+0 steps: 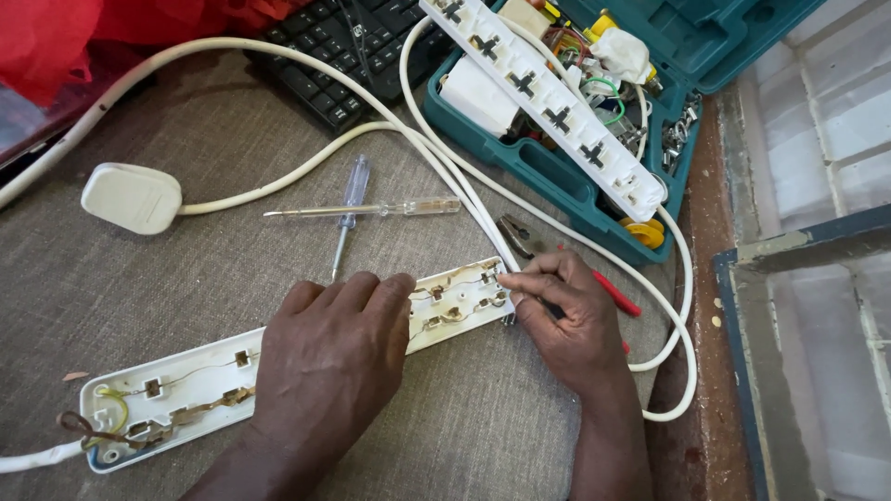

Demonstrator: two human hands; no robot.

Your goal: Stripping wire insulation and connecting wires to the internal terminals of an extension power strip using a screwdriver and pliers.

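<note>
Pressing flat across opened extension strip base (232,380) on grey cloth: left hand (325,362), fingers spread. Pinching white cable (483,209) end at strip's far edge: right hand (566,320), red-handled pliers (557,269) beneath. Loose brass contacts (445,314) likely springing out if jolted.

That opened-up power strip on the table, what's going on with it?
A person has the opened power strip lying on a grey cloth, its metal contacts and wires bare. The left hand presses flat on its middle, while the right hand pinches at its far end, red-handled pliers partly under it. Two screwdrivers, a white plug, the strip's cover and a teal toolbox lie nearby.
</note>
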